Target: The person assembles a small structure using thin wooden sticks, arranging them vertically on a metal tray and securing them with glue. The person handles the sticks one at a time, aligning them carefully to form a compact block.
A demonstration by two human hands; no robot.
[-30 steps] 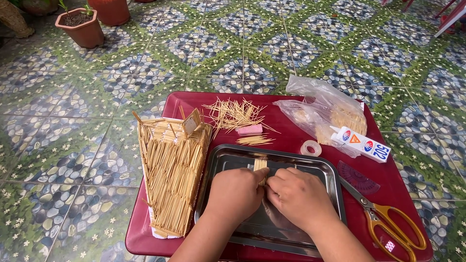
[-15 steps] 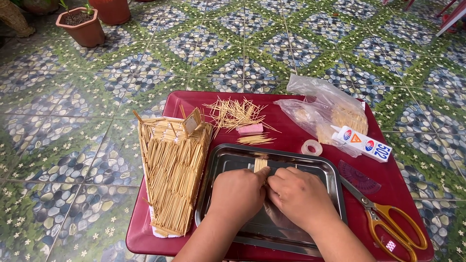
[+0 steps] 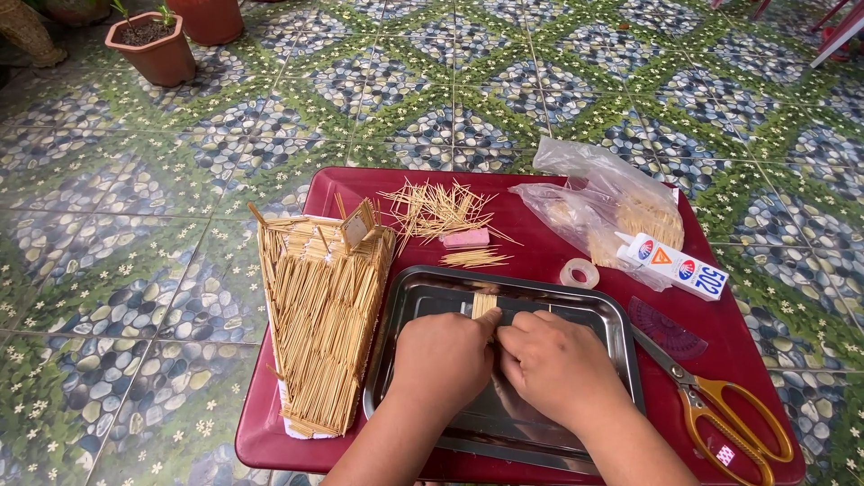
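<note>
Almost nothing had moved since a second before: both hands stayed pressed together over the same spot in the metal tray, with only a slight settling of the fingers. The left hand lay knuckles up with its fingers curled down and inward, the thumb tip reaching toward a small row of toothpicks that stood out just beyond the fingertips. The right hand mirrored it, fingers bent and bunched close, touching the left hand at the thumbs. Whether either hand actually pinched the toothpick row could not be told, since the fingertips hid the contact; the row's far end showed just past them, lying on the tray floor.

To the left of the left hand's fingers, outside the tray, lay a large wedge-shaped toothpick panel, with a small toothpick square propped at its far end. Beyond the fingers, farther from the person, lay a loose heap of toothpicks, a pink eraser and a small bundle of toothpicks. Beyond and to the right of the right hand's fingers were a tape roll, a glue bottle and a plastic bag. Right of them lay a protractor and yellow-handled scissors. All rested on a red tray table on the tiled floor.
</note>
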